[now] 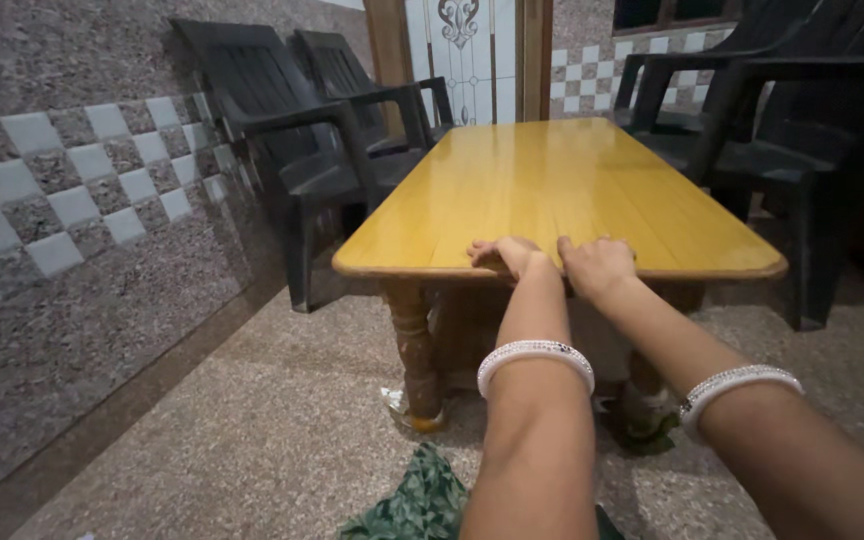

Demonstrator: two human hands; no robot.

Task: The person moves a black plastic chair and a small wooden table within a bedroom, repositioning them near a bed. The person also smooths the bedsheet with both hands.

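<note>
Table (552, 190), yellow wood among dark chairs (302, 130), is gripped at its near edge by left hand (505, 256) and right hand (597, 265), fingers curled over; an even two-handed hold seems wise.

Domestic room, probably a home sitting or dining area: glossy yellow wooden table (552, 190) on turned legs, dark plastic armchairs (302, 150), granite-look tiled walls (72, 200), patterned glass door (462, 50), speckled stone floor (252, 440).

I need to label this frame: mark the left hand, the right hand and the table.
left hand (507, 255), head view, on its back.
right hand (597, 265), head view, on its back.
table (552, 180), head view, on the bare yellow top.
</note>
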